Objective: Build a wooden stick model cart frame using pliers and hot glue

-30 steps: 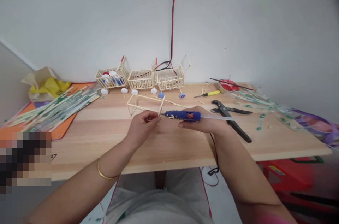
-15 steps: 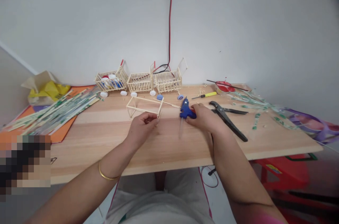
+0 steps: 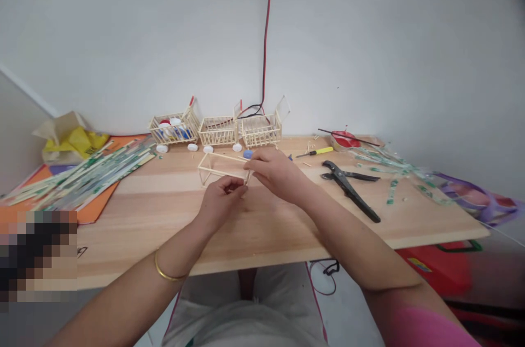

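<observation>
left hand (image 3: 222,199) pinches the stick frame (image 3: 213,171), at that hand's twelve o'clock; right hand (image 3: 276,174) meets its three-o'clock end, grip unclear; uneven pressure could skew that corner.

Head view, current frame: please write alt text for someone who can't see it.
A person's left hand pinches one end of an open stick frame at a wooden table, with the right hand at the same end. Behind stand three small stick carts; a stick bundle lies to the left and a black hand tool to the right.
</observation>
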Motion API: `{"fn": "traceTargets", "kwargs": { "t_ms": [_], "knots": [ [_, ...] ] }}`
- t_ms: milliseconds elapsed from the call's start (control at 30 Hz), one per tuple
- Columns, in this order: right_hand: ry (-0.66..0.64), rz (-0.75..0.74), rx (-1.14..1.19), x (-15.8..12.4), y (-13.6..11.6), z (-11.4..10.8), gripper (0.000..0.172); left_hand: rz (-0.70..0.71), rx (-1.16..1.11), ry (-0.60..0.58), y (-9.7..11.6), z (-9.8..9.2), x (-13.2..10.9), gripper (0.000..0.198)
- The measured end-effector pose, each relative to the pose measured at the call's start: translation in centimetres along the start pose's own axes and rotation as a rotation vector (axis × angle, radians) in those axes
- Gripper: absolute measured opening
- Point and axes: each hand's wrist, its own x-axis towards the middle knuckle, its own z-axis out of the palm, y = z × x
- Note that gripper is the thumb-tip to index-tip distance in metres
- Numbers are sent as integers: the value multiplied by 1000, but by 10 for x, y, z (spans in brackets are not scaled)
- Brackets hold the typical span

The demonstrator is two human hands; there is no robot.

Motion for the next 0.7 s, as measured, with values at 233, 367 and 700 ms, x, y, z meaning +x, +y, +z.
{"fn": "traceTargets", "kwargs": {
  "t_ms": [233,367,700],
  "knots": [
    [25,-24,30,1,8,14,19,6,3,-23,-2,1,1,20],
    [56,-22,31,0,9,15,18,0,25,-23,-1,0,0,21],
    [32,14,73,-1,7,13,20,8,18,-23,-2,0,0,21]
  ]
}}
